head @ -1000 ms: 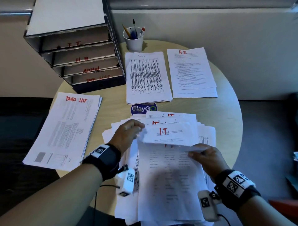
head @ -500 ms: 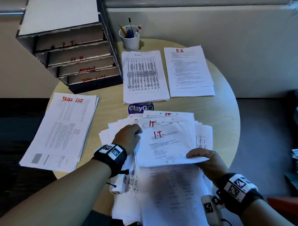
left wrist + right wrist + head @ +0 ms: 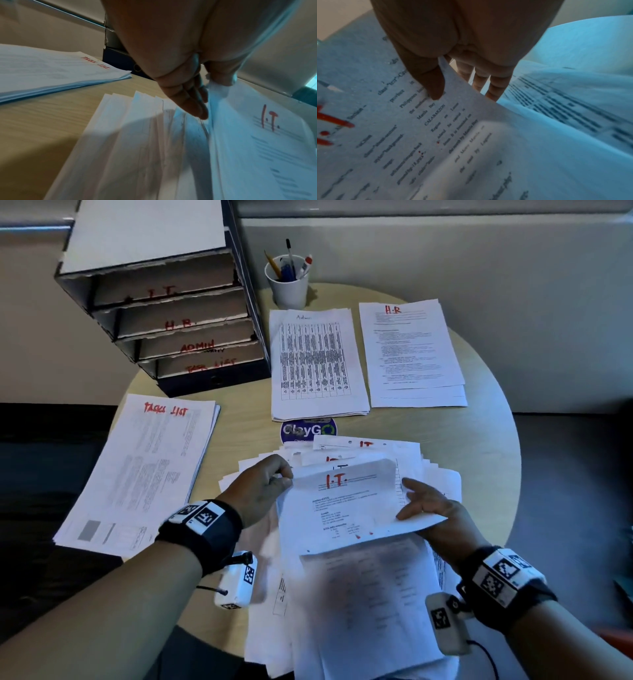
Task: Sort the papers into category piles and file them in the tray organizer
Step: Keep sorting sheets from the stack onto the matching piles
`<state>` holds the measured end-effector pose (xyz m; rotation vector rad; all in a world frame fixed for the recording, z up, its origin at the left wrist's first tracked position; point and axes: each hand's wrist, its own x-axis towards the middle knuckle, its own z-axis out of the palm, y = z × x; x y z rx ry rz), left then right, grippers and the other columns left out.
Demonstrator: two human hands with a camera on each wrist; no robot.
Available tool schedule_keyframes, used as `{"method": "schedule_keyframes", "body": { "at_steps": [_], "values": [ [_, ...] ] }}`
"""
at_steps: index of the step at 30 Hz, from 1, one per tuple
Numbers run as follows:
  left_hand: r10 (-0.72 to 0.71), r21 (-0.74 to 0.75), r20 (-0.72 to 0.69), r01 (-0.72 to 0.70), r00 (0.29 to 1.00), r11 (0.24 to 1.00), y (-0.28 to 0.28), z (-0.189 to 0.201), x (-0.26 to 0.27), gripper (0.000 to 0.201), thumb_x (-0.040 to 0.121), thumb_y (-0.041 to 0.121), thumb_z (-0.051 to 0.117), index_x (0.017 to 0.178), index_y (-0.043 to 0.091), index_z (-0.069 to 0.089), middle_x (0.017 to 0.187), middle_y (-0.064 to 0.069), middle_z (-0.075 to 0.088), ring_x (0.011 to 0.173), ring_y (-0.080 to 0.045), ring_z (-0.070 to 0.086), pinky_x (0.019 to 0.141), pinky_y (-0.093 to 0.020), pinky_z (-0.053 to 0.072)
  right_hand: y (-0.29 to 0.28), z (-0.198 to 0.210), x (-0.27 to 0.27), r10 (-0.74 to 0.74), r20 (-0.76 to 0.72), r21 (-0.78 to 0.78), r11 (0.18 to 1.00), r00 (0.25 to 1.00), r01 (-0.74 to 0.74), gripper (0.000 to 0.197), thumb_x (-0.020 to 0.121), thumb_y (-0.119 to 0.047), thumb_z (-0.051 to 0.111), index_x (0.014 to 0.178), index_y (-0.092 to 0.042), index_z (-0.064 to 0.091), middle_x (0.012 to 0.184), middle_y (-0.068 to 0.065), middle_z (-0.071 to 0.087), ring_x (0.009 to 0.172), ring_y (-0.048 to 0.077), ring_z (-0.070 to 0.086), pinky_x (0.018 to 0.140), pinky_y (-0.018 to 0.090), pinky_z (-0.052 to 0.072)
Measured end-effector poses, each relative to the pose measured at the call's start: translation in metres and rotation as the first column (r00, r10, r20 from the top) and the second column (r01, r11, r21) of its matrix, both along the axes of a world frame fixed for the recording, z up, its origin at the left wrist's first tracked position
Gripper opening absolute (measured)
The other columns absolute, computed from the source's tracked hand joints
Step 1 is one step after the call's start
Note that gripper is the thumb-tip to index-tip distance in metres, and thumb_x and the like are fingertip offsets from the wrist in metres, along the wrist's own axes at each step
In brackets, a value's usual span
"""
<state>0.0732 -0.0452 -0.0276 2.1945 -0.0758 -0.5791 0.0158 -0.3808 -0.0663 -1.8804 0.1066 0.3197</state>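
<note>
A white sheet marked "I.T." (image 3: 346,501) in red is lifted over the fanned unsorted papers (image 3: 342,594) at the table's near edge. My left hand (image 3: 263,484) pinches its upper left corner, and in the left wrist view the "I.T." sheet (image 3: 257,135) runs off to the right of that hand (image 3: 202,86). My right hand (image 3: 428,505) grips the right edge, thumb on top and fingers beneath; the right wrist view shows the thumb (image 3: 435,86) on the printed sheet (image 3: 419,128). The tray organizer (image 3: 178,320) stands back left, slots labelled I.T., H.R., ADMIN, TASK LIST.
A "Tasks List" pile (image 3: 144,470) lies at the left, partly over the round table's edge (image 3: 507,460). An Admin pile (image 3: 315,361) and an H.R. pile (image 3: 411,350) lie at the back. A white cup of pens (image 3: 287,282) stands beside the organizer. A blue sticker (image 3: 305,431) shows mid-table.
The "I.T." sheet has slid toward me and risen off the fanned papers. My right hand moved from its lower edge up to its right edge. My left hand stays on the upper left corner.
</note>
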Motion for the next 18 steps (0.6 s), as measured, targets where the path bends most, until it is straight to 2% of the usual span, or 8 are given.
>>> {"method": "schedule_keyframes", "body": {
  "at_steps": [3, 6, 9, 10, 12, 15, 17, 18],
  "values": [
    [-0.037, 0.040, -0.029, 0.038, 0.999, 0.998, -0.002, -0.004, 0.001, 0.010, 0.097, 0.018, 0.057, 0.092, 0.026, 0.057, 0.094, -0.007, 0.065, 0.080, -0.027, 0.056, 0.070, -0.028, 0.043, 0.010, 0.002, 0.010, 0.080, -0.026, -0.129, 0.988, 0.996, -0.083, 0.034, 0.073, 0.007, 0.077, 0.068, -0.027, 0.077, 0.142, -0.004, 0.051, 0.122, 0.010, 0.056, 0.100, 0.026, 0.040],
    [-0.028, 0.118, -0.076, 0.037, 0.997, 0.992, -0.010, -0.006, 0.003, 0.013, 0.092, 0.016, 0.064, 0.099, 0.025, 0.060, 0.095, 0.001, 0.063, 0.077, -0.015, 0.055, 0.067, -0.024, 0.044, 0.015, 0.003, 0.011, 0.094, -0.082, -0.145, 0.984, 0.992, -0.105, 0.039, 0.071, 0.007, 0.077, 0.067, -0.031, 0.076, 0.141, -0.008, 0.051, 0.120, 0.007, 0.056, 0.098, 0.021, 0.038],
    [-0.029, 0.208, -0.124, 0.055, 0.992, 0.977, -0.016, -0.011, 0.006, 0.034, 0.086, 0.013, 0.067, 0.118, 0.021, 0.060, 0.116, 0.003, 0.060, 0.100, -0.020, 0.059, 0.081, -0.025, 0.046, 0.015, 0.001, 0.007, 0.070, -0.082, -0.134, 0.988, 0.994, -0.081, 0.041, 0.069, 0.009, 0.077, 0.069, -0.032, 0.076, 0.142, -0.006, 0.052, 0.118, 0.007, 0.056, 0.096, 0.021, 0.039],
    [-0.024, 0.222, -0.138, 0.054, 0.990, 0.973, -0.018, -0.013, 0.006, 0.035, 0.085, 0.010, 0.065, 0.119, 0.020, 0.062, 0.119, 0.003, 0.058, 0.106, -0.022, 0.058, 0.084, -0.024, 0.043, 0.015, 0.001, 0.007, 0.066, -0.085, -0.127, 0.989, 0.994, -0.077, 0.042, 0.069, 0.010, 0.078, 0.069, -0.032, 0.076, 0.141, -0.005, 0.053, 0.118, 0.008, 0.057, 0.096, 0.022, 0.039],
    [-0.006, 0.185, -0.132, 0.030, 0.991, 0.982, -0.022, -0.013, 0.003, 0.027, 0.085, 0.001, 0.059, 0.100, 0.021, 0.067, 0.113, 0.001, 0.059, 0.103, -0.023, 0.057, 0.079, -0.022, 0.042, 0.014, 0.000, 0.005, 0.058, -0.082, -0.122, 0.990, 0.995, -0.067, 0.045, 0.067, 0.013, 0.078, 0.068, -0.032, 0.076, 0.140, -0.007, 0.052, 0.121, 0.010, 0.056, 0.097, 0.023, 0.039],
    [0.030, 0.040, -0.074, -0.028, 0.997, 0.999, -0.021, -0.011, -0.006, 0.040, 0.079, -0.011, 0.053, 0.070, 0.025, 0.068, 0.093, 0.005, 0.062, 0.090, -0.020, 0.058, 0.069, -0.019, 0.042, 0.010, 0.003, 0.003, 0.031, 0.010, -0.152, 0.988, 0.999, -0.029, 0.045, 0.070, 0.014, 0.075, 0.070, -0.031, 0.076, 0.143, -0.012, 0.047, 0.126, 0.007, 0.051, 0.102, 0.026, 0.038],
    [0.064, -0.045, -0.065, -0.067, 0.996, 0.997, -0.017, -0.008, -0.014, 0.043, 0.075, -0.014, 0.053, 0.066, 0.024, 0.070, 0.090, 0.006, 0.066, 0.088, -0.016, 0.061, 0.071, -0.020, 0.043, 0.008, 0.006, 0.002, 0.020, 0.100, -0.198, 0.980, 0.995, 0.000, 0.040, 0.071, 0.013, 0.076, 0.069, -0.027, 0.076, 0.145, -0.014, 0.046, 0.125, 0.003, 0.050, 0.101, 0.025, 0.039],
    [0.076, -0.074, -0.065, -0.081, 0.995, 0.994, -0.016, -0.007, -0.018, 0.042, 0.075, -0.014, 0.053, 0.067, 0.024, 0.072, 0.091, 0.006, 0.068, 0.087, -0.011, 0.062, 0.072, -0.019, 0.043, 0.008, 0.007, 0.002, 0.030, 0.138, -0.231, 0.973, 0.990, 0.003, 0.042, 0.070, 0.012, 0.077, 0.068, -0.029, 0.076, 0.142, -0.016, 0.049, 0.124, 0.001, 0.051, 0.099, 0.023, 0.041]
  ]
}}
